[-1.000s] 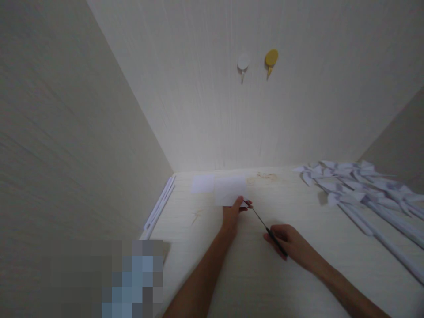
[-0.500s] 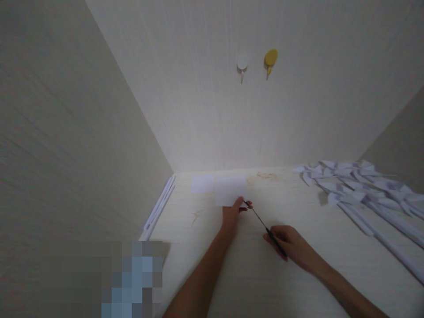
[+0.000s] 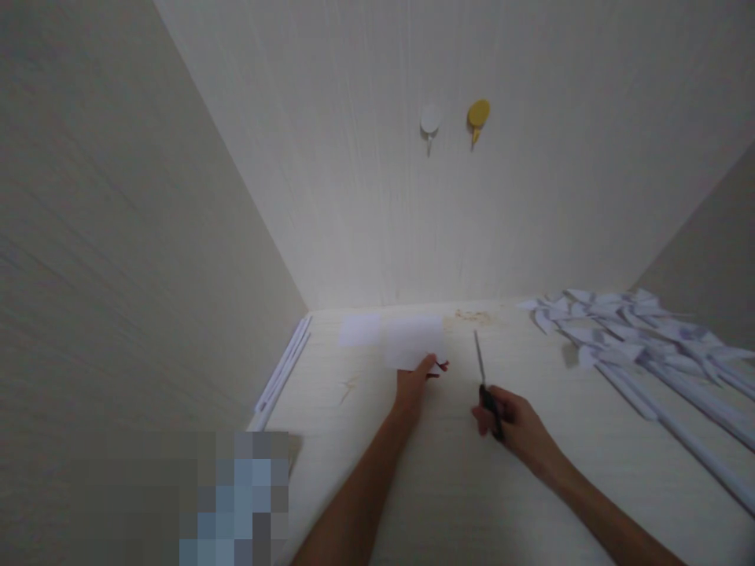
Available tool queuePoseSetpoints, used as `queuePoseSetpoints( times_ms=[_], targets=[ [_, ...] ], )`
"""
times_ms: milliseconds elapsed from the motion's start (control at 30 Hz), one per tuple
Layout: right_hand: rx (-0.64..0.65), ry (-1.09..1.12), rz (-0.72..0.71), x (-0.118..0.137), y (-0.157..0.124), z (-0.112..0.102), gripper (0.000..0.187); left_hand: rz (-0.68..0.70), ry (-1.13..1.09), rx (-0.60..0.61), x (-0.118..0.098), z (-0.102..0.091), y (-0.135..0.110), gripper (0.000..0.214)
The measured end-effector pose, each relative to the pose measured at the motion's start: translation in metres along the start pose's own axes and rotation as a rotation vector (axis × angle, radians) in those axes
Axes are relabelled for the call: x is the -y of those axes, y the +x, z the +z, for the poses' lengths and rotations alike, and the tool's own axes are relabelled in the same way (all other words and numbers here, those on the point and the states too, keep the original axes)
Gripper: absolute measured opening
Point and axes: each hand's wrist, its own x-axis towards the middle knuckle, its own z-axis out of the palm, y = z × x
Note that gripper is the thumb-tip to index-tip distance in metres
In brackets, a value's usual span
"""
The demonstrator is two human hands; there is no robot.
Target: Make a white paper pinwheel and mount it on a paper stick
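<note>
A white square sheet of paper [image 3: 413,339] is pinched at its lower right by my left hand [image 3: 417,380], thumb on top. My left fingers are partly hidden beneath the sheet. Just left of it, a smaller white paper piece [image 3: 360,329] lies flat. My right hand [image 3: 512,418] is closed round the black handle of what look like scissors [image 3: 487,393]. Their thin grey blades look closed and point up and away, apart from the paper on its right side.
White rolled paper sticks [image 3: 281,365] lie along the left wall. To the right, several paper flowers on rolled stems [image 3: 625,346] are heaped. A white hook [image 3: 430,120] and a yellow hook [image 3: 478,114] hang on the wall ahead. A pixelated patch covers the lower left.
The scissors have swung away from the paper; their tip was by my left fingers and now points forward to the right. My left hand still pinches the sheet.
</note>
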Motion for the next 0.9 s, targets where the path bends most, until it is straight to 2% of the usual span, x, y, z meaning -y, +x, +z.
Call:
queuePoseSetpoints(
  times_ms=[100,200,500,900],
  targets=[
    [-0.164,0.128,0.000,0.002,0.005,0.000,0.029,-0.004,0.141,0.089,0.000,0.003,-0.007,0.004],
    [-0.231,0.199,0.004,0.002,0.008,-0.002,0.030,-0.011,0.194,0.174,0.000,0.007,-0.013,0.009],
    [-0.236,0.139,0.025,0.003,0.008,-0.003,0.025,-0.033,0.220,0.263,0.000,0.006,-0.014,0.018],
    [-0.216,0.066,-0.011,-0.003,0.011,-0.003,0.021,-0.014,0.246,0.222,0.003,0.005,-0.013,0.016]
  ],
)
